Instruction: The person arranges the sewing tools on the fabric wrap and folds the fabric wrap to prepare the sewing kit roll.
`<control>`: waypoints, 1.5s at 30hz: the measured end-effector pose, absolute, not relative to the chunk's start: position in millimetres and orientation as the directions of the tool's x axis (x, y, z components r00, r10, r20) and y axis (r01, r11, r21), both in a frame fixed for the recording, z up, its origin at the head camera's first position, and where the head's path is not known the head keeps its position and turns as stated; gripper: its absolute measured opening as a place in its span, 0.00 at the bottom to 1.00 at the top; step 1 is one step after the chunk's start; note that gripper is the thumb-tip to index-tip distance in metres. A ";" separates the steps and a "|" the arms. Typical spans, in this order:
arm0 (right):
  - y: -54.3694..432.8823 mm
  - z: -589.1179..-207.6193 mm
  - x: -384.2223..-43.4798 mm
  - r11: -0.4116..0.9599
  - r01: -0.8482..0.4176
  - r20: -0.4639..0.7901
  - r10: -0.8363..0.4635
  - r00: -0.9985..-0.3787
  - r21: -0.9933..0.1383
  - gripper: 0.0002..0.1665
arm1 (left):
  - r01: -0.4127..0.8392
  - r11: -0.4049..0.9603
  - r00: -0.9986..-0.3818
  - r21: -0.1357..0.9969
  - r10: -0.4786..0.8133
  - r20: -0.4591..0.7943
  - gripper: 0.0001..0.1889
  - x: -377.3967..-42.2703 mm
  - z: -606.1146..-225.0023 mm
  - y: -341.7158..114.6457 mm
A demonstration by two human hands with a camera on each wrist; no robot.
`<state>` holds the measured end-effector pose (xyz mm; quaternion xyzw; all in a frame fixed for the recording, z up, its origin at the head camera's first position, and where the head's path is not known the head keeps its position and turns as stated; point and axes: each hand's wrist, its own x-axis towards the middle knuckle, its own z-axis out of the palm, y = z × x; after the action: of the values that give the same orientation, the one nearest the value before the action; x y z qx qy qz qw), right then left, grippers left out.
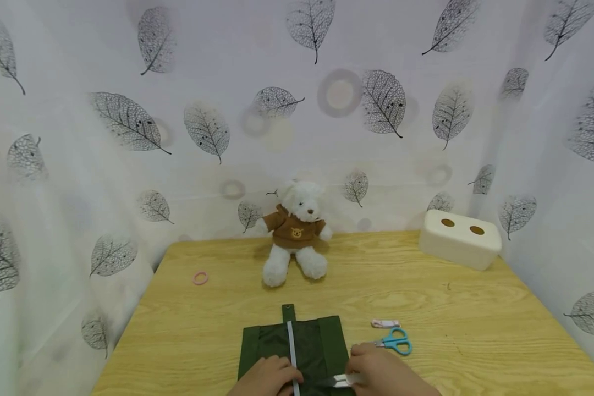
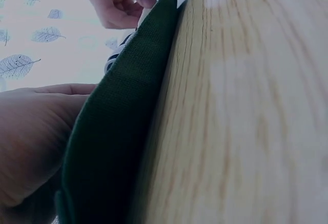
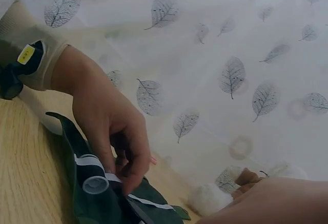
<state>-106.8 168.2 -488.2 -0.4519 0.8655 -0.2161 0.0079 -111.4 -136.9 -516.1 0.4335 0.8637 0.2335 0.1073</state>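
A dark green fabric pouch (image 1: 333, 344) lies spread out at the table's front, with a pale elastic band (image 1: 291, 335) running down it. My left hand (image 1: 272, 377) rests on the pouch and pinches the band between thumb and fingers. In the right wrist view, a short cylinder (image 3: 96, 184) with a pale rim sits under the band, beside the left hand (image 3: 115, 126). My right hand (image 1: 383, 374) grips a slim tool (image 1: 344, 380) with a white handle and a dark, blade-like tip over the pouch; its exact kind is unclear.
Blue-handled scissors (image 1: 397, 341) lie just beyond the right hand, beside a small pink-and-white item (image 1: 385, 323). A pink ring (image 1: 200, 278) lies at left. A white teddy bear (image 1: 297, 234) in a brown top sits at the back. A cream box (image 1: 457, 242) stands back right.
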 end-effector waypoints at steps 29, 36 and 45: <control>111.5 -488.9 -115.6 0.457 -0.848 0.077 -0.867 -0.492 -0.268 0.02 | 0.691 0.483 -0.593 0.538 0.804 0.040 0.09 -112.5 -514.9 -139.9; 104.6 -490.4 -113.5 0.477 -0.840 0.053 -0.862 -0.505 -0.258 0.02 | 0.699 0.474 -0.588 0.536 0.807 0.052 0.09 -110.7 -518.8 -138.9; 99.0 -488.2 -112.1 0.440 -0.846 0.126 -0.861 -0.492 -0.300 0.03 | 0.672 0.545 -0.629 0.501 0.777 -0.001 0.07 -107.7 -513.6 -131.8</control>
<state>-112.1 99.0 -488.2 -0.5033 0.8482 -0.1635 0.0226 -107.7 -131.8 -513.6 0.4157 0.8717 0.2341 0.1121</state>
